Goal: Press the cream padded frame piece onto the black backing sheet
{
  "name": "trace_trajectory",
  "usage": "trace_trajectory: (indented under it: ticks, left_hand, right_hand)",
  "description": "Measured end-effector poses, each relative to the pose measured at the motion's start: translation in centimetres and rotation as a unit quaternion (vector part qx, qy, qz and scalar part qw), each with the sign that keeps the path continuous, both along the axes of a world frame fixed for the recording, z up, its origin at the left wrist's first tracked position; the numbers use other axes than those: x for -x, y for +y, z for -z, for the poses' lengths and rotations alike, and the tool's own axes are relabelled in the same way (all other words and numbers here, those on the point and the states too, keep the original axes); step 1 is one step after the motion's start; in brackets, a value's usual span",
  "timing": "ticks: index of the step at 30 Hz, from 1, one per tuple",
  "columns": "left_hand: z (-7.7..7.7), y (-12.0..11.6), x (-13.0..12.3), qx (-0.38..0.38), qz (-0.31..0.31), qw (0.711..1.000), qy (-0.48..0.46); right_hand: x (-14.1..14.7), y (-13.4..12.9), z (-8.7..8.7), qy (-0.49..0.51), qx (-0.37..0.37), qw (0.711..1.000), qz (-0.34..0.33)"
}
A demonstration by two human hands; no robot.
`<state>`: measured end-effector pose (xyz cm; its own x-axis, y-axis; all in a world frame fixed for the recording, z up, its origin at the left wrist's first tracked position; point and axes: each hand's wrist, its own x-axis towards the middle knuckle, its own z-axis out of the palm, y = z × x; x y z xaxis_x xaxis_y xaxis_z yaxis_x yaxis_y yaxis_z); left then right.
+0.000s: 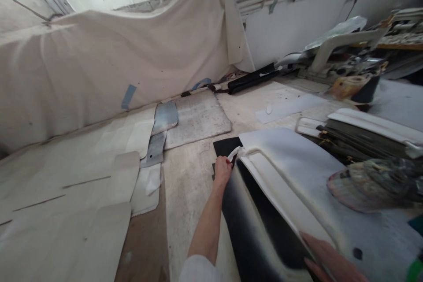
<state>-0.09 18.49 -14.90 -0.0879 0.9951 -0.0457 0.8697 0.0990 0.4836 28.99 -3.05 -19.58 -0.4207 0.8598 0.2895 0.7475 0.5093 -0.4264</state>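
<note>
My left hand [224,168] pinches a thin white strip [234,154] at the far corner of a long white panel [284,189] with a raised rim. At the near end of that panel, my right hand [330,257] grips its left edge, fingers on top and the rest partly out of frame. Beneath and left of the panel lies a black sheet [241,229] with a pale, blurred band along it. A smaller black piece [226,146] sits beyond my left hand. White paper [280,141] spreads under the panel's right side.
Pale cut panels [92,172] cover the left of the table. A grey board [198,119] lies behind. On the right are a stained cloth-covered container [366,185], a stack of dark pieces with zips [350,141] and a sewing machine [343,48]. A beige cloth [148,57] hangs behind.
</note>
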Motion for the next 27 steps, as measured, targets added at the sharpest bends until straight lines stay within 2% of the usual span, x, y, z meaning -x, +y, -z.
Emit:
trace_trajectory:
  ticks: [4, 6, 8, 10, 12, 13, 15, 16, 17, 18, 19, 20, 22, 23, 25, 27]
  left_hand:
    - [0.0, -0.7, -0.8, -0.004, 0.019, 0.999, 0.032]
    - [-0.1, -1.0, -1.2, -0.003, 0.026, 0.998, 0.051]
    - [-0.3, -1.0, -1.7, 0.001, 0.029, 0.997, 0.071]
    - [-0.4, -1.0, -2.0, 0.006, 0.031, 0.995, 0.091]
    - [-0.6, -0.9, -2.2, 0.009, 0.026, 0.993, 0.111]
    - [-0.7, -0.9, -2.2, 0.009, 0.022, 0.992, 0.120]
    - [-0.8, -0.9, -2.1, 0.008, 0.014, 0.991, 0.135]
    - [-0.8, -1.0, -2.0, 0.008, 0.012, 0.990, 0.139]
    - [-0.8, -1.0, -1.9, 0.009, 0.012, 0.990, 0.142]
    - [-0.8, -1.1, -1.8, 0.009, 0.013, 0.990, 0.143]
    - [-0.8, -1.1, -1.8, 0.008, 0.014, 0.989, 0.145]
    - [-0.8, -1.2, -1.8, 0.008, 0.016, 0.989, 0.146]
    - [-0.8, -1.3, -1.8, 0.005, 0.018, 0.989, 0.148]
    - [-0.8, -1.4, -1.9, 0.004, 0.018, 0.989, 0.149]
    - [-0.8, -1.5, -1.9, -0.001, 0.016, 0.989, 0.150]
    - [-0.7, -1.7, -1.8, -0.006, 0.013, 0.989, 0.147]
  right_hand:
    - [-0.1, -1.4, -0.3, 0.012, -0.005, 0.999, 0.043]
    - [-0.6, -2.1, -0.2, 0.016, -0.003, 0.996, 0.091]
    - [-1.0, -2.3, -0.5, 0.017, 0.034, 0.984, 0.173]
    - [-1.0, -2.0, -1.4, 0.026, 0.118, 0.960, 0.252]
    - [-0.6, -1.6, -2.6, 0.089, 0.225, 0.928, 0.284]
    - [-0.2, -1.5, -3.2, 0.152, 0.288, 0.902, 0.283]
    - [0.6, -1.8, -4.2, 0.314, 0.392, 0.824, 0.261]
    - [1.1, -2.3, -4.5, 0.390, 0.407, 0.787, 0.250]
    - [1.6, -2.8, -4.7, 0.447, 0.391, 0.768, 0.239]
    - [2.1, -3.4, -4.8, 0.478, 0.349, 0.773, 0.226]
    - [2.7, -3.8, -4.8, 0.475, 0.291, 0.804, 0.209]
    - [3.3, -4.0, -4.6, 0.437, 0.234, 0.849, 0.182]
    - [4.6, -3.5, -4.0, 0.295, 0.149, 0.937, 0.109]
    - [5.3, -2.9, -3.5, 0.217, 0.114, 0.967, 0.075]
    - [6.5, -0.9, -2.1, 0.085, 0.050, 0.994, 0.048]
    - [7.3, 1.2, -0.6, -0.010, 0.007, 0.998, 0.068]
